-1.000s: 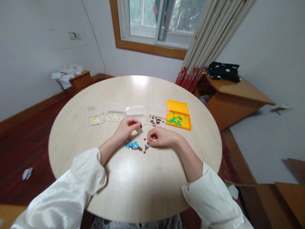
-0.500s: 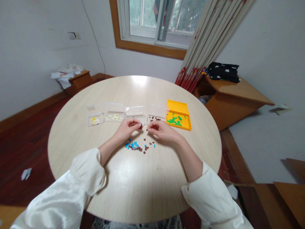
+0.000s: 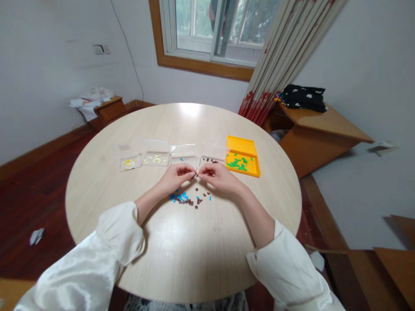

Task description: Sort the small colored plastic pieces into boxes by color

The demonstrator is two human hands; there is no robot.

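Note:
My left hand (image 3: pixel 177 178) is closed, pinching a small dark brown building brick (image 3: pixel 195 174) between thumb and forefinger. My right hand (image 3: pixel 217 176) meets it fingertip to fingertip, its own fingers closed around a tiny brown piece. Just nearer to me lies a loose pile of brown bricks (image 3: pixel 188 201) mixed with blue bricks (image 3: pixel 182 196). Behind my right hand, a clear box (image 3: pixel 201 160) contains brown pieces. A second clear box (image 3: pixel 191 160), with a blue piece in it, stands behind my left hand.
Farther left are a clear box of pale yellow pieces (image 3: pixel 156 163) and a smaller box of yellow pieces (image 3: pixel 130 168). An open orange case (image 3: pixel 256 168) with green bricks (image 3: pixel 240 164) stands on the right. All rest on a round wooden table (image 3: pixel 194 259).
My hands have come together, the left moving right and the right slightly left. The fingertips and the brown pieces, apart before, now meet or nearly meet.

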